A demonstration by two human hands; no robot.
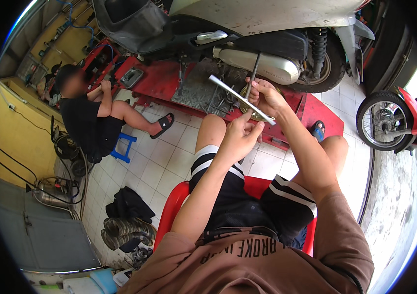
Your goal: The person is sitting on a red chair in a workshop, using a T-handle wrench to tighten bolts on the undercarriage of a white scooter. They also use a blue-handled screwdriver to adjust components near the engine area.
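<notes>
In front of my knees, both hands work at metal rods. My left hand [241,131] is closed at the lower part of a shiny silver bar [228,90], which slants down to the right. My right hand [268,100] pinches a darker, thinner metal rod [256,66] standing nearly upright and crossing close to the bar. Whether the two are joined I cannot tell. Partly hidden behind my hands is a round gold-coloured dish [281,93]. Beyond it, on the red lift platform [311,112], loose tools lie on the metal tread plate [196,90].
A scooter [267,17] stands on the platform ahead. At left a person [83,105] sits on a blue stool [124,148]. A red motorcycle's wheel [384,120] is at right. I sit on a red chair [176,201]; boots [122,230] lie behind left, near a hose-fitted metal tank [54,191].
</notes>
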